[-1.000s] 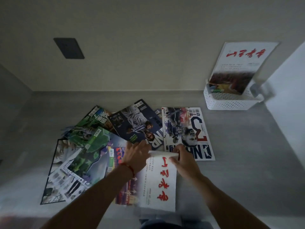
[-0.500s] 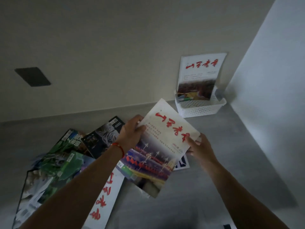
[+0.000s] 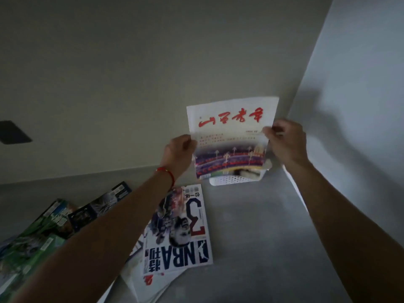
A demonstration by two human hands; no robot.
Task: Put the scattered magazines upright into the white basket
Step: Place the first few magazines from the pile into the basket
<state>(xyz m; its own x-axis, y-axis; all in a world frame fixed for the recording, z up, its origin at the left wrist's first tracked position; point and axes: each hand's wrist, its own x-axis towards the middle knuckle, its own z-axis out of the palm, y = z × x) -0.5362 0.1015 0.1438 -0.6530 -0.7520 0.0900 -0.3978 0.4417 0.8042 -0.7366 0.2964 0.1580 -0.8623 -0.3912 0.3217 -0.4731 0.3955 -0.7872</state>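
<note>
I hold a white magazine with red calligraphy [image 3: 231, 136] upright, just over the white basket [image 3: 231, 180] at the far corner of the surface. My left hand [image 3: 178, 156] grips its left edge and my right hand [image 3: 284, 143] pinches its right edge. The magazine's lower edge hides most of the basket and whatever stands in it. On the grey surface lie an NBA magazine [image 3: 181, 228], a dark magazine [image 3: 102, 204] and green magazines [image 3: 37, 235], partly under my left forearm.
A beige back wall and a pale right wall [image 3: 360, 106] meet just behind the basket. A dark rectangular plate [image 3: 13, 132] sits on the back wall at left. Another white magazine [image 3: 150, 283] pokes out under the NBA one.
Both hands lifted the white magazine off the pile, turned it upright and carried it up and right to the basket. The view swung toward the corner.
</note>
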